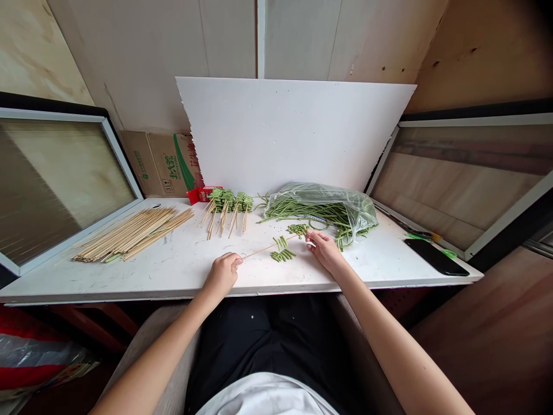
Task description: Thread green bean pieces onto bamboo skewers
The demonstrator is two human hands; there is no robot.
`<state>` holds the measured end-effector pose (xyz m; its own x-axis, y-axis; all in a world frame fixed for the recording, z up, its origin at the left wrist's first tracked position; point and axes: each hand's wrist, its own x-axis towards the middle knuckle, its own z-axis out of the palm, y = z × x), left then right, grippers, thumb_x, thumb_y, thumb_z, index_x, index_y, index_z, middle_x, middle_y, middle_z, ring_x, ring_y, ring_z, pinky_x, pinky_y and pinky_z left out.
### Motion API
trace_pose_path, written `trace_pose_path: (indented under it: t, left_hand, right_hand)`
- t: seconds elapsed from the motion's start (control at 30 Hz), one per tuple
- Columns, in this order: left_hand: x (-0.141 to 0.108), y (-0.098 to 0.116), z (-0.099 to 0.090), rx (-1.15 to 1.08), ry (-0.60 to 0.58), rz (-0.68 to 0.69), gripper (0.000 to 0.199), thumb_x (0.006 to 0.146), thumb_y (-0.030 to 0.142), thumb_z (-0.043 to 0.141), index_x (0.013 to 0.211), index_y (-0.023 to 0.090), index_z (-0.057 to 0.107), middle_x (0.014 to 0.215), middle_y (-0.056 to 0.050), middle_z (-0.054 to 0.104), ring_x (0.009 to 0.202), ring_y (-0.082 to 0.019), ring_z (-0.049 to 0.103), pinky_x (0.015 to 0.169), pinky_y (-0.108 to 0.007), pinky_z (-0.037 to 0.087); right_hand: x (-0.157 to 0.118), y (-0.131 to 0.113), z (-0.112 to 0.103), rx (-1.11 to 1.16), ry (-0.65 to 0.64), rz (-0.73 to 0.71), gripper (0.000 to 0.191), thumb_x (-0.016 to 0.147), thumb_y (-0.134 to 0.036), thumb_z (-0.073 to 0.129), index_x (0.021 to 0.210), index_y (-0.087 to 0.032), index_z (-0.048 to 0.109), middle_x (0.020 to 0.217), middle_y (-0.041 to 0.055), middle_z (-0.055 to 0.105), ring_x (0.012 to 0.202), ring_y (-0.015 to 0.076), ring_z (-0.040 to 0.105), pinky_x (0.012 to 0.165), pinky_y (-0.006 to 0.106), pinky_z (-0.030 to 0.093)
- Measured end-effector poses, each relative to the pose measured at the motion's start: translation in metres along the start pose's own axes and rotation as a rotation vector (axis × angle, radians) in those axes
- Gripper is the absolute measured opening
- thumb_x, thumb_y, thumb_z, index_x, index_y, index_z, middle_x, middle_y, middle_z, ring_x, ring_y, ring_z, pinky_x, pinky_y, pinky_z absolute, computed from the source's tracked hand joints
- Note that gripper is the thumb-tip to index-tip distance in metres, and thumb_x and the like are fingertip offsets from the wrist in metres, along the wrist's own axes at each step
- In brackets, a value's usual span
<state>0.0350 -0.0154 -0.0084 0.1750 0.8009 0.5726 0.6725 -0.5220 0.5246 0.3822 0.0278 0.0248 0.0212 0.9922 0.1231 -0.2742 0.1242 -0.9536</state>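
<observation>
My left hand (222, 273) pinches the blunt end of a thin bamboo skewer (259, 251), which slants up to the right above the table. A few short pieces of long green bean (280, 242) sit across the skewer's middle. Closed at the skewer's far tip, my right hand (323, 249) pinches what looks like another small bean piece, mostly hidden by the fingers. Just below the skewer lies a row of cut bean pieces (283, 255) on the tabletop. Behind it is a small pile of cut pieces (297, 229).
Bare skewers (133, 233) lie heaped at left. Finished bean skewers (231, 202) are stacked at the back beside a red packet (203, 194). A clear plastic bag (322, 196) holds whole long beans. A black phone (436, 257) rests at right on the white table (173, 276).
</observation>
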Motion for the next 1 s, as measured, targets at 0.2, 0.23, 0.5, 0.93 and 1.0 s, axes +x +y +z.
trace_pose_path:
  t: [0.2,0.23,0.5,0.93,1.0]
  left_hand:
    - [0.000,-0.002,0.000,0.015,-0.012,0.001,0.027,0.085,0.000,0.050,0.081,0.018,0.070,0.080,-0.005,0.074,0.077,-0.019,0.070,0.073,-0.029,0.054]
    - [0.000,-0.003,0.000,0.018,-0.013,0.002,0.027,0.085,0.001,0.050,0.081,0.018,0.070,0.080,-0.005,0.074,0.077,-0.019,0.070,0.073,-0.029,0.054]
    - [0.000,-0.004,0.000,0.001,-0.011,0.000,0.028,0.083,-0.002,0.050,0.080,0.018,0.070,0.080,-0.005,0.074,0.078,-0.019,0.071,0.074,-0.028,0.054]
    - [0.000,-0.004,0.002,-0.009,-0.011,-0.009,0.028,0.085,0.000,0.050,0.081,0.018,0.071,0.081,-0.005,0.074,0.076,-0.018,0.069,0.073,-0.028,0.054]
    - [0.000,-0.005,0.003,-0.009,-0.014,-0.015,0.027,0.085,0.000,0.050,0.081,0.018,0.071,0.082,-0.005,0.075,0.076,-0.018,0.069,0.072,-0.028,0.053]
  right_hand:
    - [-0.002,0.000,0.006,-0.073,0.060,-0.041,0.036,0.070,-0.054,0.087,0.084,-0.023,0.076,0.086,0.0036,0.067,0.082,0.0178,0.057,0.064,0.025,0.045]
    - [-0.002,-0.001,0.007,-0.076,0.068,-0.049,0.036,0.070,-0.054,0.087,0.083,-0.023,0.076,0.086,0.0040,0.067,0.083,0.0181,0.058,0.065,0.025,0.045]
    - [-0.003,-0.001,0.016,-0.098,0.089,-0.106,0.035,0.069,-0.054,0.088,0.084,-0.024,0.078,0.088,0.0046,0.070,0.085,0.0193,0.061,0.071,0.028,0.047]
    - [-0.021,0.007,0.053,-0.288,0.038,-0.217,0.036,0.075,-0.056,0.084,0.081,-0.021,0.077,0.097,0.0078,0.077,0.096,0.0261,0.067,0.090,0.038,0.049]
    - [-0.023,0.007,0.056,-0.304,0.031,-0.205,0.037,0.075,-0.056,0.083,0.081,-0.020,0.077,0.097,0.0081,0.076,0.096,0.0262,0.067,0.090,0.038,0.048]
